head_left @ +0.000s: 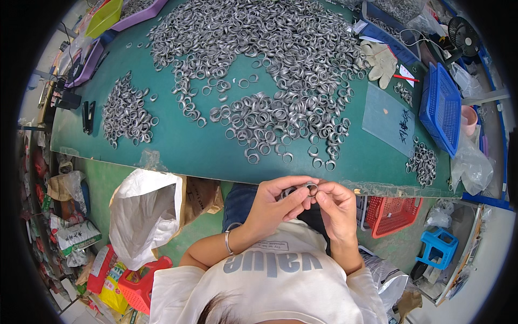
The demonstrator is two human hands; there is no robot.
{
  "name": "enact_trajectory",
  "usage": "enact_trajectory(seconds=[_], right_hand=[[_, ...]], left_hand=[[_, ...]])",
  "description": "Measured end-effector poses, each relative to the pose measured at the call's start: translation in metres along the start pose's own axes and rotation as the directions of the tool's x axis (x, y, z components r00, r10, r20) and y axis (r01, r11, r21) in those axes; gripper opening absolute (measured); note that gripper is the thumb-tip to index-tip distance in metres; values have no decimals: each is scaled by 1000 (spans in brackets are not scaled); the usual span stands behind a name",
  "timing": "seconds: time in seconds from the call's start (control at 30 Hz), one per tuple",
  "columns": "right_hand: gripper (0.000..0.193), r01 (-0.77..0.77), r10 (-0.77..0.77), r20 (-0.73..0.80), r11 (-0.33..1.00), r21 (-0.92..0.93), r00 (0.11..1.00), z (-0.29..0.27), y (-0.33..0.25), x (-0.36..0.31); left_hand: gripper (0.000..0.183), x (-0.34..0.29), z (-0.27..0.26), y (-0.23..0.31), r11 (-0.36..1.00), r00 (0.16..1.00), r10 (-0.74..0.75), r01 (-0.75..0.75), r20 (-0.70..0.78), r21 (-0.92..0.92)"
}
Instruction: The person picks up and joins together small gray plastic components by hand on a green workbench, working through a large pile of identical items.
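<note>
- Hands meet just below the near edge of the green table (178, 146): the left hand (275, 205) and the right hand (335, 208) together hold a small metal ring (311, 187) close to the person's chest.
- Left hand: thumb and fingers are pressed together on the ring from the left; something dark sits under the fingers, too hidden to identify.
- Right hand: fingertips pinch the ring's right side, the rest of the hand curled.
- Ring: it is off the table, in the air between the two hands and touching both.
- Done so far, as a judgement: a small separate pile of rings (125, 112) lies at the table's left and another small cluster (422, 163) at the right, which may be pieces already handled, though that cannot be confirmed.
- Left to do, as a judgement: the big heap of rings (270, 59) covers most of the table's middle and far side, so by far the larger share looks untouched.
- Around it: a work glove (380, 60) lies near the heap's right edge, a blue basket (441, 105) stands at the right, and a white bag (143, 213) hangs open beside the person's left arm.
</note>
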State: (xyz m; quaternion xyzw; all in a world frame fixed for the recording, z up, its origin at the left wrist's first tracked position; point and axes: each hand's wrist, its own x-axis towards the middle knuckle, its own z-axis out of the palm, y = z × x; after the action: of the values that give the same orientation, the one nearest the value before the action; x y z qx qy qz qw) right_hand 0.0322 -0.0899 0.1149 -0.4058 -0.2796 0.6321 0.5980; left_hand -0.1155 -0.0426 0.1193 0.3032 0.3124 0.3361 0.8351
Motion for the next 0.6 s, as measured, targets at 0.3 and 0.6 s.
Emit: enact_trajectory(seconds=[0.3,0.6], right_hand=[[10,121,-427,-240,663,-739,872,-33,9,22],[26,49,-523,-9,97,-994,852,-61,5,55]], left_hand=[[16,6,-8,-8,996,999,-17,20,37,-86],[18,18,-21,-24,942,988,-134,152,82,-300]])
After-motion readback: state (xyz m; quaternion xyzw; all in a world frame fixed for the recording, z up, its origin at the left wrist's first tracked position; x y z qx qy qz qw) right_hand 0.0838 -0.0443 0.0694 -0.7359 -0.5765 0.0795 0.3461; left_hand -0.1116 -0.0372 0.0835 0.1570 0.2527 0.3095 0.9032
